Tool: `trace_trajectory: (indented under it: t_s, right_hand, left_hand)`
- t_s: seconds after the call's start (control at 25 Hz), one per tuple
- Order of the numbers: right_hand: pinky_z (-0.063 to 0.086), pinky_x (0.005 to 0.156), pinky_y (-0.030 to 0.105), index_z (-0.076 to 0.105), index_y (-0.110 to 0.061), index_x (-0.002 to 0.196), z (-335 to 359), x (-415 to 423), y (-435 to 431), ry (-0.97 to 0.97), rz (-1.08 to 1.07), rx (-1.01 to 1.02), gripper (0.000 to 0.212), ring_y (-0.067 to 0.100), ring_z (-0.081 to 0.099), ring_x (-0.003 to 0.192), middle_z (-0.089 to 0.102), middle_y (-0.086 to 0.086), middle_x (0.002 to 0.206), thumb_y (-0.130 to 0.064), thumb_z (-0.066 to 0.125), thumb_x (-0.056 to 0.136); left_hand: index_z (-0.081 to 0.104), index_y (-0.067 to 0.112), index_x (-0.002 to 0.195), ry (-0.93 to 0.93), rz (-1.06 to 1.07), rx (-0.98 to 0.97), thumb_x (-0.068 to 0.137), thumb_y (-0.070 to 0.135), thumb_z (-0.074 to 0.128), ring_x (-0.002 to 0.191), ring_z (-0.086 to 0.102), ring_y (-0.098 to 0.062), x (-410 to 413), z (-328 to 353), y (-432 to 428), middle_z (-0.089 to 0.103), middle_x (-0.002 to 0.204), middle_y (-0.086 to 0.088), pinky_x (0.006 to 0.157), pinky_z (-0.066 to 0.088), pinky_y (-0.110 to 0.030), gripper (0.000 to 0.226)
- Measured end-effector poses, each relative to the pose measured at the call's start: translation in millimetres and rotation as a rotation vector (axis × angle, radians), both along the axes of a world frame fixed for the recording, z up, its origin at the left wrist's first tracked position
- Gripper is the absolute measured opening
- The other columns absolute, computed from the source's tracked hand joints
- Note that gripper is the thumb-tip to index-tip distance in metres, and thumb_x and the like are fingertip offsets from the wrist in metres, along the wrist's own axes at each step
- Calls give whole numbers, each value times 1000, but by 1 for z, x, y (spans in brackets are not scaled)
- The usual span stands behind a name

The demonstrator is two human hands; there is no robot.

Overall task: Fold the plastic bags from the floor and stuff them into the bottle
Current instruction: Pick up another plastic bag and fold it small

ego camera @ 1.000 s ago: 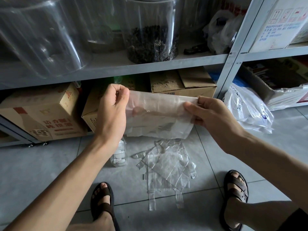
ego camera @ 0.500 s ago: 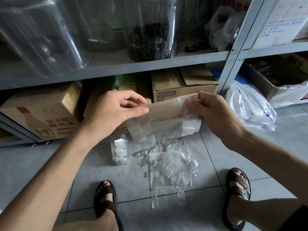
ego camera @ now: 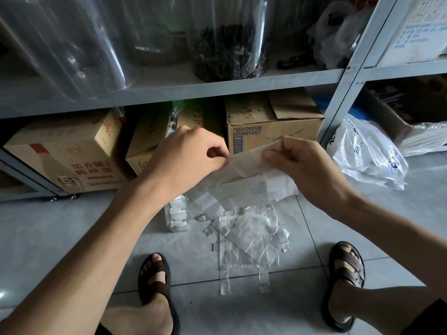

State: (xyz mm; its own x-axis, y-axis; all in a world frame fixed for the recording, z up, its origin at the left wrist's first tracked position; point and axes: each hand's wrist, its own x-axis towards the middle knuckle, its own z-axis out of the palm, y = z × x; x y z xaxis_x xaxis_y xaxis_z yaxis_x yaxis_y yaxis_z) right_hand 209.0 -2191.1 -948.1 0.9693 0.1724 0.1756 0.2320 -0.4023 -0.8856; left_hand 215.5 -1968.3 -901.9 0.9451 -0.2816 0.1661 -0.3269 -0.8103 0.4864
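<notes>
Holds a translucent plastic bag (ego camera: pixel 251 182) up in the air, pinched along its top edge with the left hand (ego camera: pixel 186 160) and the right hand (ego camera: pixel 307 170), fingers curled onto the film. Directly below, upright on the tiled floor (ego camera: pixel 72 238): a clear bottle (ego camera: pixel 177 216), just beside a flat pile of clear bags (ego camera: pixel 249 238).

Between my fingers (ego camera: pixel 275 157) I see a milky, matt plastic bag (ego camera: pixel 244 165); below them, glossy crinkled clear bags (ego camera: pixel 249 238) on smooth floor tiles (ego camera: pixel 60 226).
</notes>
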Motion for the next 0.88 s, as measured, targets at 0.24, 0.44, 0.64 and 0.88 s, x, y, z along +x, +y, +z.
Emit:
trace_trajectory:
  t_s: [0.24,0.44,0.64,0.88]
  right_hand:
    - [48,61,14,72,-23,83,3,-6,2,-59,-12,-81,11,1,65,63,72,-12,72,-15,71,90]
    - [42,61,7,73,-21,83,6,-10,3,-91,-27,-127,10,-5,63,66,70,-13,69,-13,71,89]
    - [42,65,1,73,-20,85,6,-12,4,-172,-54,-151,10,-8,66,72,70,-19,76,-10,76,85]
    - [55,77,15,68,-25,98,-7,-6,-1,25,-32,-120,28,-4,69,80,73,-13,87,-22,84,75]
  left_hand:
    - [78,30,81,30,-24,21,81,25,79,67,64,-1,0,0,0,68,68,18,69,56,-32,6]
    - [79,30,82,24,-51,77,80,20,78,66,60,2,-1,2,-4,57,56,25,63,48,-20,10]
    - [81,24,82,-104,-22,95,82,11,77,62,61,-6,1,1,-4,59,62,15,64,47,-21,13]
    - [78,22,80,-125,-10,117,84,5,71,59,60,-9,1,7,-2,63,64,5,58,47,-24,18]
